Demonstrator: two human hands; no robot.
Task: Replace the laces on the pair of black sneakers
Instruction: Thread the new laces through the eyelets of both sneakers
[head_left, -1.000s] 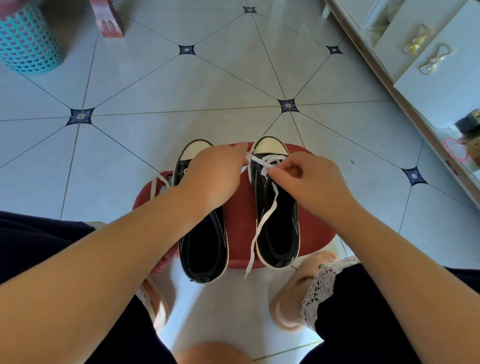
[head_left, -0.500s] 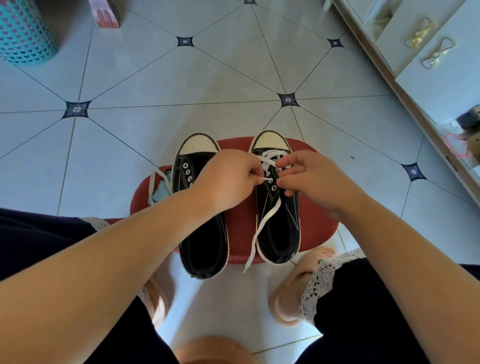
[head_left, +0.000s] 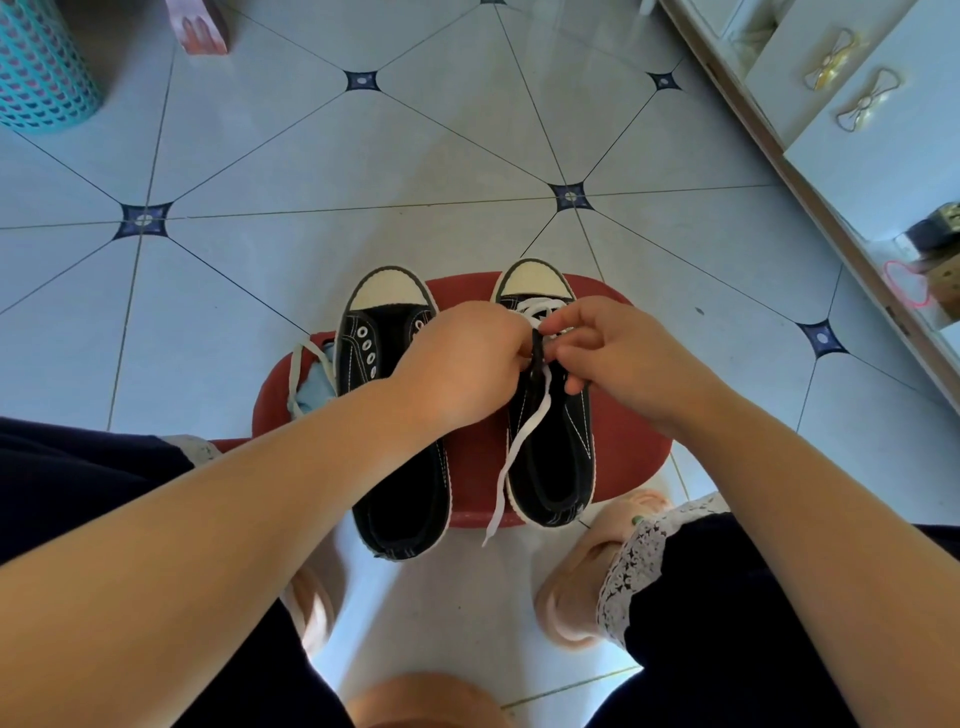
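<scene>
Two black sneakers with white toe caps stand side by side on a red stool (head_left: 628, 457). The left sneaker (head_left: 395, 467) has bare eyelets and no lace. The right sneaker (head_left: 553, 457) carries a white lace (head_left: 511, 447) threaded near the toe, with one loose end trailing over the stool's front edge. My left hand (head_left: 462, 364) and my right hand (head_left: 613, 353) meet over the right sneaker's eyelets, fingers pinched on the lace and the eyelet flap. Another lace (head_left: 298, 374) lies at the stool's left end.
A pale blue cloth (head_left: 317, 389) lies beside the loose lace. A teal basket (head_left: 41, 67) stands at the far left on the tiled floor. White drawers with bow handles (head_left: 852, 104) run along the right. My feet in pink slippers (head_left: 576, 587) flank the stool.
Both hands have come closer together over the right sneaker and shifted from the toe end a little down its eyelets. The sneakers stay in place.
</scene>
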